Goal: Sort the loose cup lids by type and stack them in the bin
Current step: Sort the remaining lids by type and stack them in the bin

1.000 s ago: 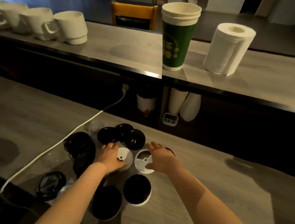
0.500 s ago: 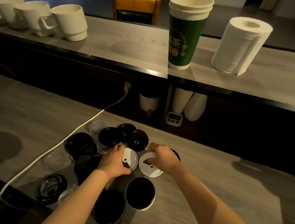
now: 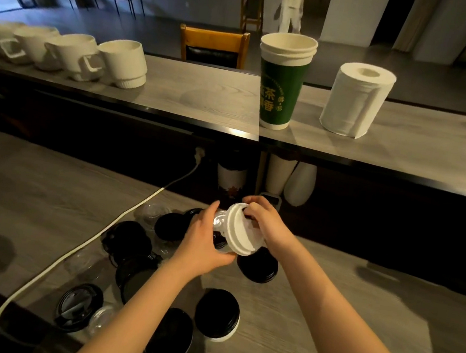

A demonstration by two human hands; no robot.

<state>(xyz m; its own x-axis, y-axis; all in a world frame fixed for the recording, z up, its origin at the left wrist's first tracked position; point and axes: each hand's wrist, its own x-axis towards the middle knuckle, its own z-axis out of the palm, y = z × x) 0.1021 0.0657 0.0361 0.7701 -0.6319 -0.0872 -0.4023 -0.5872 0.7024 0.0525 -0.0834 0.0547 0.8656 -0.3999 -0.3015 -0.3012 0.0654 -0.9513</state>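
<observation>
Both hands are raised above the lower counter (image 3: pixel 325 319), bringing two white lids together. The right hand (image 3: pixel 266 227) grips the larger-looking white lid (image 3: pixel 241 231) by its far rim, tilted on edge. The left hand (image 3: pixel 202 246) is closed around a second white lid (image 3: pixel 219 218), mostly hidden behind the first; whether the two lids touch cannot be told.

The step in hand appears to be pairing like lids into a stack. The next move likely calls for aligning the rims so one nests on the other, then carrying the pair to the bin; no bin can be made out in this view.

Black lids (image 3: pixel 216 312) and a few clear lids (image 3: pixel 83 263) lie loose on the counter below the hands, beside a white cable (image 3: pixel 120 221).

On the upper shelf, the green paper cup (image 3: pixel 280 94) carries yellow Chinese characters, partly legible as 茶 and 香. A paper towel roll (image 3: pixel 355 100) and white mugs (image 3: pixel 122 63) bear no visible writing.
</observation>
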